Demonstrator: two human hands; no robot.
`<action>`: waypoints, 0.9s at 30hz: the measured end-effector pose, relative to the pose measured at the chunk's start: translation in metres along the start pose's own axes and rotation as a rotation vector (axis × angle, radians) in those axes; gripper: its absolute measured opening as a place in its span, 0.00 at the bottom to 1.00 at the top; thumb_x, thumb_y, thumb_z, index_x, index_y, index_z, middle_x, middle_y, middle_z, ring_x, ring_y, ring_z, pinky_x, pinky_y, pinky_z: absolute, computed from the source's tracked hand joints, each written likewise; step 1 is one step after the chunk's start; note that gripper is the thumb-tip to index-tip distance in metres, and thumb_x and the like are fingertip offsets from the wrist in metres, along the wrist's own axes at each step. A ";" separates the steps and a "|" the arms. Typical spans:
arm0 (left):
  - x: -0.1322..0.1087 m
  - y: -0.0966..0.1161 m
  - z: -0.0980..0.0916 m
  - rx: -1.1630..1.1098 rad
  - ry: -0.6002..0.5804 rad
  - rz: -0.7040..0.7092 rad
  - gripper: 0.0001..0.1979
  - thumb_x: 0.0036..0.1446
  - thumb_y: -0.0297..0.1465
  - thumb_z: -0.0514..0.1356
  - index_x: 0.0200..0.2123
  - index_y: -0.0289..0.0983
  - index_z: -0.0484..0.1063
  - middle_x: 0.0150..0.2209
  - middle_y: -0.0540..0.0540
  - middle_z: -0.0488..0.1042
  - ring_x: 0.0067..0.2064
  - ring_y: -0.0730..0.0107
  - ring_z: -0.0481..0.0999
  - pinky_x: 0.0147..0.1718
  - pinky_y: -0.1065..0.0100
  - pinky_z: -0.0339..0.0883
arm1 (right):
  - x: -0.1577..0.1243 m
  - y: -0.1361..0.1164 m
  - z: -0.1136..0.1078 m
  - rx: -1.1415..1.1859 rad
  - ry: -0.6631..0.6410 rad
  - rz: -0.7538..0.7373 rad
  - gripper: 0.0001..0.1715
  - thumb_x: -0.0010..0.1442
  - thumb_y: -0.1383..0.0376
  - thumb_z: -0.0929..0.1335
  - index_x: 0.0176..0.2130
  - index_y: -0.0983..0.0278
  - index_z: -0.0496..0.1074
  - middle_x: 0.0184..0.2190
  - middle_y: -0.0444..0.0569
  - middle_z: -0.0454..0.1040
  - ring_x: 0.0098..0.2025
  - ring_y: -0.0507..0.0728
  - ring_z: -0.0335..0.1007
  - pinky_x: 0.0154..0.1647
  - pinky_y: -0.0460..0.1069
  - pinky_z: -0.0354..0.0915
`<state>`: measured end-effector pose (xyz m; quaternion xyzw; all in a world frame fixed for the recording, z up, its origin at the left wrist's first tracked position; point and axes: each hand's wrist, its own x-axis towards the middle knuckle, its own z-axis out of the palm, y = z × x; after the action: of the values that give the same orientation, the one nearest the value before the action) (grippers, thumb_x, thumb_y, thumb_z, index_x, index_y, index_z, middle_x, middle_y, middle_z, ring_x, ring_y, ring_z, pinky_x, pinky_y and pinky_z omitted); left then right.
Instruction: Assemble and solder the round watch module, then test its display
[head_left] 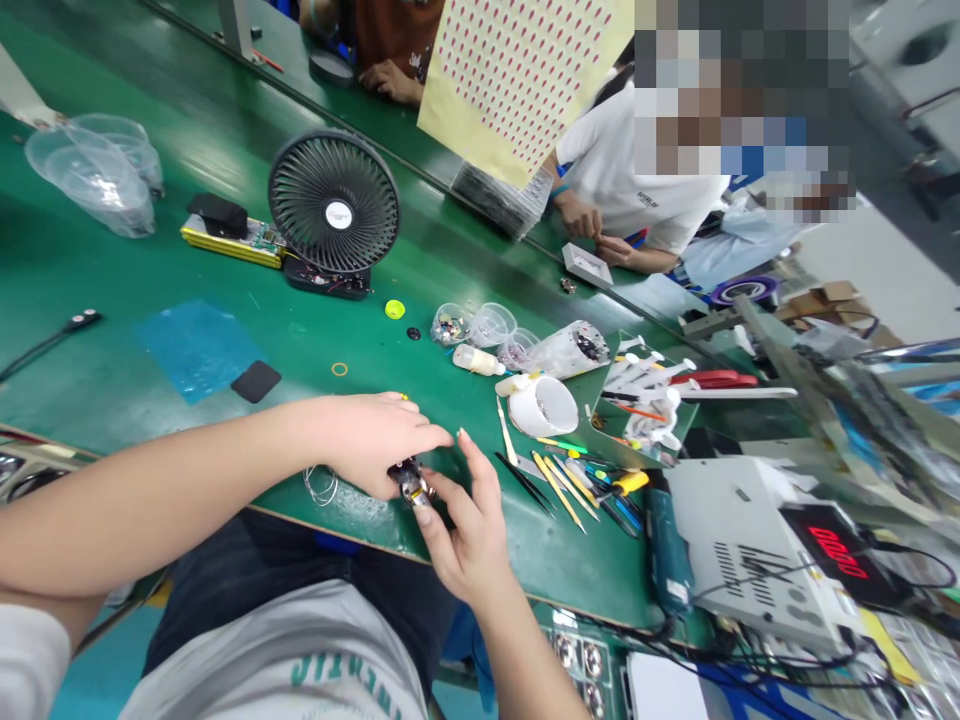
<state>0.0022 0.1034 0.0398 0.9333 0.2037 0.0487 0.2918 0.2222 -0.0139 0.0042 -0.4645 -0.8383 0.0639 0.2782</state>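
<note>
Close to the table's front edge, my left hand (375, 440) is closed around a small dark part with shiny metal pieces (412, 487). My right hand (472, 515) pinches the same part from the other side with thumb and a finger, while its forefinger points up. What kind of part it is I cannot make out, as the fingers cover much of it. A thin loop of wire (321, 486) lies beside my left wrist. Tweezers (559, 490) and several thin tools rest on the green table (442, 400) to the right of my hands.
A black fan (334, 205) stands behind my left arm. Small cups (454, 325), a white tub (544, 405) and a clear bin of white tools (645, 400) are at the right. Beyond are a grey power unit (742, 550) and co-workers' hands (592, 225).
</note>
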 end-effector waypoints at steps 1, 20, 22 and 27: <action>-0.002 -0.002 -0.006 -0.037 -0.007 -0.006 0.34 0.55 0.37 0.67 0.64 0.37 0.66 0.47 0.41 0.81 0.48 0.52 0.80 0.48 0.58 0.69 | 0.000 0.000 0.001 0.002 0.021 0.011 0.15 0.70 0.63 0.68 0.55 0.63 0.75 0.70 0.65 0.61 0.70 0.72 0.62 0.64 0.68 0.68; -0.047 -0.037 -0.056 0.075 -0.240 -0.585 0.12 0.43 0.35 0.66 0.35 0.45 0.77 0.40 0.48 0.80 0.38 0.58 0.77 0.27 0.65 0.54 | 0.001 -0.005 0.007 -0.011 0.189 0.130 0.08 0.68 0.66 0.70 0.47 0.63 0.78 0.62 0.65 0.71 0.63 0.66 0.71 0.60 0.63 0.73; -0.046 -0.039 -0.053 0.091 -0.252 -0.571 0.09 0.44 0.35 0.65 0.33 0.44 0.77 0.40 0.47 0.80 0.39 0.57 0.77 0.28 0.65 0.55 | 0.000 -0.006 0.007 -0.013 0.221 0.144 0.08 0.67 0.66 0.70 0.46 0.63 0.78 0.61 0.64 0.72 0.62 0.66 0.72 0.59 0.63 0.74; -0.044 -0.039 -0.050 0.059 -0.234 -0.531 0.11 0.45 0.37 0.64 0.34 0.43 0.74 0.37 0.48 0.78 0.37 0.60 0.75 0.29 0.66 0.59 | -0.002 -0.006 0.007 -0.007 0.253 0.134 0.08 0.67 0.67 0.70 0.45 0.64 0.78 0.59 0.64 0.74 0.61 0.65 0.73 0.59 0.62 0.74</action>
<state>-0.0617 0.1407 0.0600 0.8545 0.4072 -0.1434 0.2887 0.2147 -0.0181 -0.0003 -0.5250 -0.7637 0.0204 0.3751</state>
